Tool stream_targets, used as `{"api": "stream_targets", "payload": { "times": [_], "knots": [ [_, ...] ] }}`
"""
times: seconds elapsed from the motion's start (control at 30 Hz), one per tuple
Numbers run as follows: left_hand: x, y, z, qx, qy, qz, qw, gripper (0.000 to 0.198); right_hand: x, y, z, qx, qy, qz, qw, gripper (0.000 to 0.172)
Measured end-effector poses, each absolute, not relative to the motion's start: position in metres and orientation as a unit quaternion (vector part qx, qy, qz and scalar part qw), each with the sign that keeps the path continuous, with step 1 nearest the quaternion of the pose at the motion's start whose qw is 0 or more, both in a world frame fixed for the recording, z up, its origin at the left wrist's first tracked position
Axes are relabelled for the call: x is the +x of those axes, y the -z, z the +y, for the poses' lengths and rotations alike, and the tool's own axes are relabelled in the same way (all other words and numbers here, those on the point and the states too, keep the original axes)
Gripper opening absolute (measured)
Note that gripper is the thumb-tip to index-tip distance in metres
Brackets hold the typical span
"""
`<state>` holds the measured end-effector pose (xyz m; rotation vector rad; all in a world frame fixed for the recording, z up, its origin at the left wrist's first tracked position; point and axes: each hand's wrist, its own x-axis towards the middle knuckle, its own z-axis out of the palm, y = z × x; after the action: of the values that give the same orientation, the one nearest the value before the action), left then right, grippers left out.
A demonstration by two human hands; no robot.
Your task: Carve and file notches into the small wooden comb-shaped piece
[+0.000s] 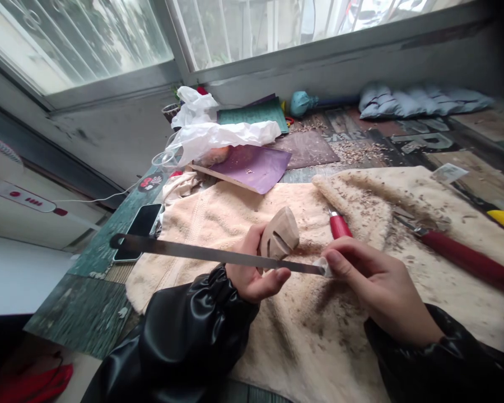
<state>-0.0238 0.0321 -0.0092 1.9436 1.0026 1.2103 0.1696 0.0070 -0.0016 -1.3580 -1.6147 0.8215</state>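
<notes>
Currently left hand (252, 274) fingers wrap the wood block (281, 238); right hand (373, 285) fingers pinch the file (193, 253) end. File may skid off and scrape the left thumb just beside it.

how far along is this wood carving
Done: the wooden piece already has a rounded outline and cut grooves, and shavings litter the towel. In hand: the left hand grips it while the right hand holds the long metal file across it. Left: probably more smoothing; the grooves look sharp-edged, and two red-handled knives lie set aside on the towel.
</notes>
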Motion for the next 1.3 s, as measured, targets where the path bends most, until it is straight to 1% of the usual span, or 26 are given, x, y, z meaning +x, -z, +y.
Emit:
{"api": "stream_targets", "payload": {
  "times": [0.17, 0.23, 0.3, 0.4, 0.5, 0.6, 0.63, 0.67, 0.73, 0.8, 0.93, 1.07, 1.3],
  "knots": [
    [-0.024, 0.01, 0.033, 0.742, -0.458, 0.373, 0.318, 0.054, 0.174, 0.009, 0.01, -0.563, -0.376, -0.552, 0.487, 0.021],
    [-0.024, 0.014, 0.033, 0.737, -0.459, 0.378, 0.322, 0.056, 0.179, 0.008, 0.013, -0.583, -0.364, -0.525, 0.503, 0.022],
    [-0.025, 0.017, 0.034, 0.732, -0.457, 0.381, 0.333, 0.058, 0.187, 0.006, 0.02, -0.617, -0.316, -0.497, 0.521, 0.022],
    [-0.027, 0.022, 0.034, 0.726, -0.462, 0.378, 0.342, 0.059, 0.207, 0.009, 0.033, -0.664, -0.211, -0.44, 0.567, 0.024],
    [-0.027, 0.023, 0.035, 0.722, -0.473, 0.372, 0.341, 0.058, 0.23, 0.016, 0.045, -0.674, -0.155, -0.432, 0.578, 0.024],
    [-0.027, 0.022, 0.036, 0.722, -0.478, 0.371, 0.337, 0.059, 0.242, 0.014, 0.047, -0.686, -0.077, -0.481, 0.54, 0.047],
    [-0.027, 0.022, 0.036, 0.721, -0.479, 0.373, 0.333, 0.059, 0.241, 0.011, 0.045, -0.678, -0.084, -0.51, 0.523, 0.048],
    [-0.027, 0.022, 0.036, 0.721, -0.48, 0.375, 0.33, 0.059, 0.238, 0.007, 0.042, -0.661, -0.117, -0.544, 0.503, 0.042],
    [-0.027, 0.022, 0.036, 0.721, -0.483, 0.378, 0.324, 0.059, 0.228, -0.003, 0.034, -0.599, -0.227, -0.616, 0.458, 0.023],
    [-0.027, 0.023, 0.036, 0.721, -0.484, 0.377, 0.322, 0.059, 0.216, -0.009, 0.028, -0.535, -0.306, -0.675, 0.405, 0.017],
    [-0.028, 0.024, 0.036, 0.724, -0.48, 0.374, 0.326, 0.059, 0.2, -0.011, 0.023, -0.459, -0.354, -0.736, 0.348, 0.018],
    [-0.028, 0.024, 0.036, 0.725, -0.478, 0.373, 0.327, 0.06, 0.194, -0.007, 0.023, -0.453, -0.392, -0.734, 0.318, 0.021],
    [-0.029, 0.024, 0.036, 0.727, -0.473, 0.379, 0.323, 0.061, 0.194, -0.003, 0.022, -0.483, -0.447, -0.655, 0.372, 0.029]
  ]
}}
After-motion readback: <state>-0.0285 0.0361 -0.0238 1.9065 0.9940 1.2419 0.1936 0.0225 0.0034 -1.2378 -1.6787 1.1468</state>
